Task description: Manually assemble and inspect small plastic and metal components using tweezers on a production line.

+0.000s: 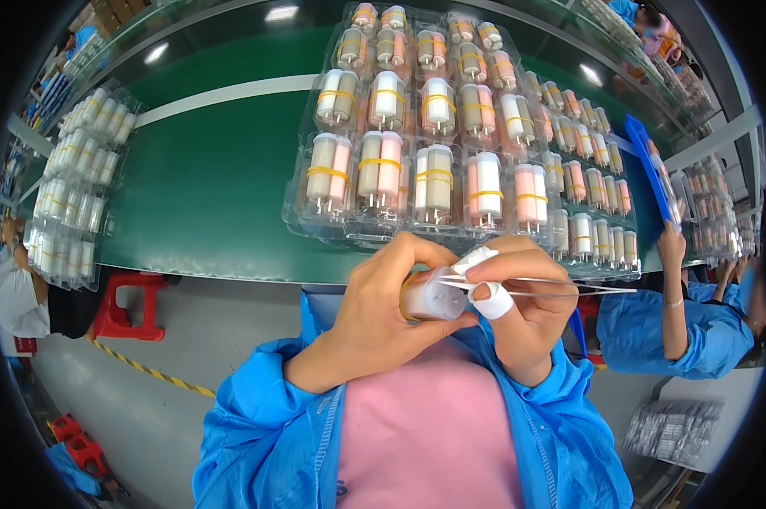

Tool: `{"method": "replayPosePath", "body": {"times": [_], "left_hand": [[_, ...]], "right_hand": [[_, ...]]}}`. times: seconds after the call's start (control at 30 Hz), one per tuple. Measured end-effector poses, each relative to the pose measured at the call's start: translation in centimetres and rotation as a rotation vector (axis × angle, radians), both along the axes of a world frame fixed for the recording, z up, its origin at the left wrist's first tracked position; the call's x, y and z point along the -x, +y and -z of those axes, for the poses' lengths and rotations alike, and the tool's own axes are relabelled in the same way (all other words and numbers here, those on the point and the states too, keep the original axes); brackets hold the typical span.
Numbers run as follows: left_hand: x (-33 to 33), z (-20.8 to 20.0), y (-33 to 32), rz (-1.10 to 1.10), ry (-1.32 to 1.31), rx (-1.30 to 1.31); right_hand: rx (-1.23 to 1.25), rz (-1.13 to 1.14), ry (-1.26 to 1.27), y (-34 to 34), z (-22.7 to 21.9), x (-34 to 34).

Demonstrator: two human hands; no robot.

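My left hand [374, 297] is wrapped round a clear-capped cylinder [429, 299] with a pinkish body, its capped end turned toward my right hand. A bit of yellow band shows on it beside my fingers. My right hand [523, 297] pinches slender pale sticks [569, 287], whose left ends meet the cap; whether they are swabs or tweezer arms I cannot tell. White wraps [491, 301] cover some right fingertips. Just beyond both hands stands a clear plastic tray [357, 227] of paired white, grey and pink cylinders [379, 165], each pair bound with a yellow band.
Green tabletop [222, 195] stretches left of the tray, up to stacked trays of cylinders [77, 178]. More filled trays [590, 178] stand at the right, near a blue board [650, 165] held by a co-worker in blue [684, 327]. A red stool [133, 305] is on the floor at left.
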State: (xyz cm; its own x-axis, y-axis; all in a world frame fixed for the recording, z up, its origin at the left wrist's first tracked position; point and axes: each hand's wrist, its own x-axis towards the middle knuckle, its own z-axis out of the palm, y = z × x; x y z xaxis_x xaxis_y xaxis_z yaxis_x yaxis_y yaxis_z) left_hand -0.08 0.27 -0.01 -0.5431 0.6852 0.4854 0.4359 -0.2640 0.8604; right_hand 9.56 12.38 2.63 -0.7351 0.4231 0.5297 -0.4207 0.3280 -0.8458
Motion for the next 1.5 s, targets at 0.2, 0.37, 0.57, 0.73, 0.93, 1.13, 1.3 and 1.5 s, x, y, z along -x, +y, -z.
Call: {"method": "replayPosePath", "body": {"times": [0.2,0.37,0.57,0.73,0.93,1.13,1.3,1.5], "left_hand": [[-0.9,0.2,-0.2,0.027,-0.357,-0.025],[-0.3,-0.2,-0.3,-0.028,-0.049,0.054],[-0.3,-0.1,-0.1,-0.105,0.063,0.035],[-0.4,0.1,-0.2,-0.121,0.085,0.036],[-0.5,0.1,-0.1,-0.125,0.075,0.031],[-0.5,0.1,-0.2,-0.094,0.017,0.015],[-0.5,0.1,-0.1,-0.090,0.027,0.010],[-0.5,0.0,-0.1,-0.110,0.055,0.015]], "right_hand": [[-0.164,-0.040,0.012,0.0,-1.0,-0.5],[-0.176,-0.049,0.017,-0.2,-1.3,-0.6],[-0.197,-0.038,-0.003,-0.4,-1.3,-0.3],[-0.152,-0.042,-0.022,-0.4,-1.2,-0.4],[-0.143,-0.033,-0.027,-0.4,-1.2,-0.3],[-0.136,-0.057,0.037,-0.1,-0.8,-0.2],[-0.146,-0.047,0.036,-0.2,-1.0,-0.2],[-0.172,-0.034,0.031,-0.3,-1.0,-0.2]]}}
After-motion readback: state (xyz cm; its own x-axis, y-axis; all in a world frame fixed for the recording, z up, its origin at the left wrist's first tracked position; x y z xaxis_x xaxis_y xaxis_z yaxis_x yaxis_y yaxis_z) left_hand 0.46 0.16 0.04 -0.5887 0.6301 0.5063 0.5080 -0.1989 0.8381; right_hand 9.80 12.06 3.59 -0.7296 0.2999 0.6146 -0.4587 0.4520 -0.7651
